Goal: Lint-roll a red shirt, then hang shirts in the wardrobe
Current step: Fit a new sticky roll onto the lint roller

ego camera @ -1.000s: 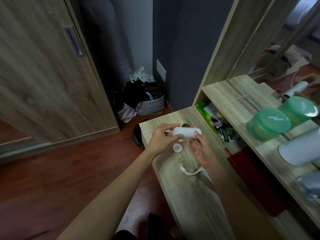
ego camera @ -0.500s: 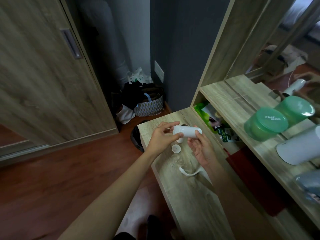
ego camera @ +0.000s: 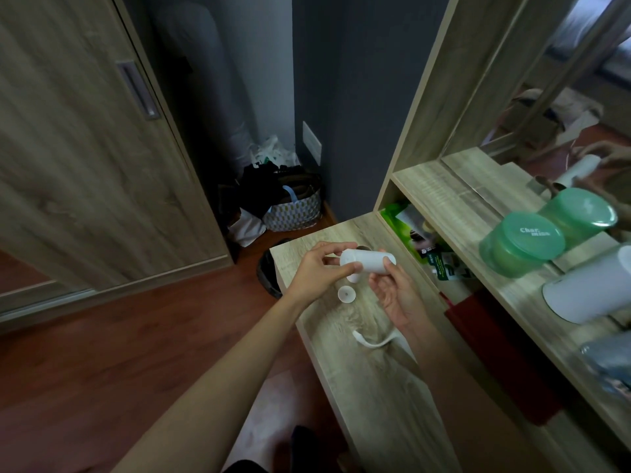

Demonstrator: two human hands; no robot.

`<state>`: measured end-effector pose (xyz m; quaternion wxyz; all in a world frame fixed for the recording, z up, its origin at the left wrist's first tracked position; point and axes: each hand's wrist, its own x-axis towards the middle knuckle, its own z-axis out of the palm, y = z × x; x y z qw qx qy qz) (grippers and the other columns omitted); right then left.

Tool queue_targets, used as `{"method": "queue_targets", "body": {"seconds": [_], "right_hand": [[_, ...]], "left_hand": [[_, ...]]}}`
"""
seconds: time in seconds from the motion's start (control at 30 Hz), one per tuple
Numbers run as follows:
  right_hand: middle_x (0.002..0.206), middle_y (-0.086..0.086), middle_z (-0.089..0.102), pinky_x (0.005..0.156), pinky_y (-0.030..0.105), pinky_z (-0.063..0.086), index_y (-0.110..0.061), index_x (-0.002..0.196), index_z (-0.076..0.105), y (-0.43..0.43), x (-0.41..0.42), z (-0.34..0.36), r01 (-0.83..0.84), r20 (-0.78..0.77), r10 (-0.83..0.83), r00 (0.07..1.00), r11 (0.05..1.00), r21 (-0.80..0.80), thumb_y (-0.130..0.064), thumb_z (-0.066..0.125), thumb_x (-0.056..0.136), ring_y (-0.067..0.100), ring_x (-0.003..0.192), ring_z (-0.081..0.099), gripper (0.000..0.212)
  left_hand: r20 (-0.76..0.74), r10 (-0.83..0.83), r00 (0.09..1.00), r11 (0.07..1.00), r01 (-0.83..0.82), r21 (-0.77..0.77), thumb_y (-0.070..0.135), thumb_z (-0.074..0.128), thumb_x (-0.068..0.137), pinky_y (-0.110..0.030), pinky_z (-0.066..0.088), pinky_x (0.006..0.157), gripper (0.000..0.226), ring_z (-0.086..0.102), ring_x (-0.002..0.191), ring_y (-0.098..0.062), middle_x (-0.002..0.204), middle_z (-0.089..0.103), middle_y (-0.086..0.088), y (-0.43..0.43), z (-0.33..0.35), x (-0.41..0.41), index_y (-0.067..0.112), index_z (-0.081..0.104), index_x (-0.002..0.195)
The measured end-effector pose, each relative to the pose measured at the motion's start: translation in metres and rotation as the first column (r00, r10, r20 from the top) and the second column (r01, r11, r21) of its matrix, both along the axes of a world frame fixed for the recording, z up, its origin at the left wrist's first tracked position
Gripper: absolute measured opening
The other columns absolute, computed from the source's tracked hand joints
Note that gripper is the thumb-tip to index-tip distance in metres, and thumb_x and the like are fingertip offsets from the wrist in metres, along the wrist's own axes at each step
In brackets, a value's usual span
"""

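Note:
A white lint roll point(ego camera: 367, 261) is held level above the wooden desk point(ego camera: 368, 387). My left hand point(ego camera: 321, 271) pinches its left end with thumb and fingers. My right hand point(ego camera: 396, 291) supports its right end from below, thumb on top. A small white round cap point(ego camera: 346, 294) lies on the desk just under the roll. The white curved roller handle point(ego camera: 374, 339) lies on the desk nearer to me, partly hidden by my right forearm. A red cloth point(ego camera: 495, 349) lies in the open compartment under the shelf at right. The wardrobe door point(ego camera: 85, 165) stands at left.
A green lidded tub point(ego camera: 520, 244) and a white container point(ego camera: 594, 288) stand on the shelf by the mirror point(ego camera: 563, 80). Green packets point(ego camera: 420, 240) lie in the compartment. Bags point(ego camera: 286, 203) sit on the floor in the corner, and a dark bin point(ego camera: 269, 274) stands beside the desk end.
The roll and both hands have stayed over the same spot on the desk; the fingers shifted only slightly on the roll. The view moved a little.

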<state>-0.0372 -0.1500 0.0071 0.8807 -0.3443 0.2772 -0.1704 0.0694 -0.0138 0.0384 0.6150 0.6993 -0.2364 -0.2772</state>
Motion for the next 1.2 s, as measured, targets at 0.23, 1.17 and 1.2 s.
{"method": "queue_targets", "body": {"seconds": [0.23,1.17,1.2], "right_hand": [[0.109,0.013,0.064,0.063,0.020,0.057,-0.008,0.127,0.052,0.001,-0.002,0.000,0.008,-0.002,-0.008,1.000,1.000,0.003,-0.017,0.052,0.096,0.013,0.080,0.070,0.032],[0.112,0.016,0.061,0.064,0.022,0.057,-0.009,0.124,0.055,0.000,-0.003,0.006,-0.005,-0.057,0.002,0.998,0.999,-0.046,-0.016,0.055,0.094,0.019,0.087,0.065,0.031],[0.111,0.015,0.062,0.064,0.022,0.057,-0.009,0.123,0.055,0.001,-0.003,0.007,-0.007,-0.061,0.004,0.998,0.999,-0.048,-0.015,0.055,0.094,0.018,0.086,0.065,0.029]], "left_hand": [[0.015,0.006,1.000,1.000,-0.006,0.002,0.019,0.080,0.080,-0.018,0.052,0.083,0.039,0.060,0.088,-0.008,0.107,0.053,0.001,-0.001,-0.003,-0.002,0.020,0.071,0.118],[0.081,-0.042,0.996,0.999,0.041,0.019,0.018,0.078,0.082,-0.014,0.049,0.084,0.037,0.058,0.085,-0.004,0.113,0.055,-0.013,0.005,-0.005,0.000,0.020,0.071,0.118],[0.080,-0.045,0.996,0.999,0.043,0.017,0.018,0.077,0.083,-0.014,0.049,0.085,0.036,0.058,0.085,-0.003,0.113,0.055,-0.013,0.006,-0.006,0.001,0.020,0.070,0.118]]}}
